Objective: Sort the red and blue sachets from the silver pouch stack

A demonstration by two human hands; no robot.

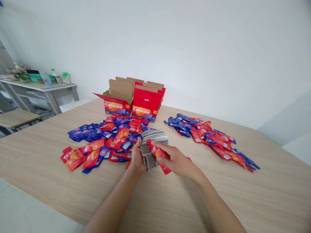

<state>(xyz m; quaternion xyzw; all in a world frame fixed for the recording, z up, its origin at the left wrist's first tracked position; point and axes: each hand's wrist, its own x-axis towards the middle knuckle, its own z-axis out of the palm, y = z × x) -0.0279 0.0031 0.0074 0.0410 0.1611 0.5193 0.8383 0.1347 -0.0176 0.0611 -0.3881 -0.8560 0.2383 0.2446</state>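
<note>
Partly hidden, left fingers (138, 143) grip an indistinct striped bundle (155, 135); right fingers (164, 148) pinch a red sachet (155, 150).

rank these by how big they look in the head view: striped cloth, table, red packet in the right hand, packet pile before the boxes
1. Table
2. Packet pile before the boxes
3. Striped cloth, partly covered
4. Red packet, partly behind the right hand's fingers

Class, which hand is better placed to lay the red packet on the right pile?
Probably the right hand: it holds the red packet and is nearer that pile; the left hand holds a striped cloth.
</note>
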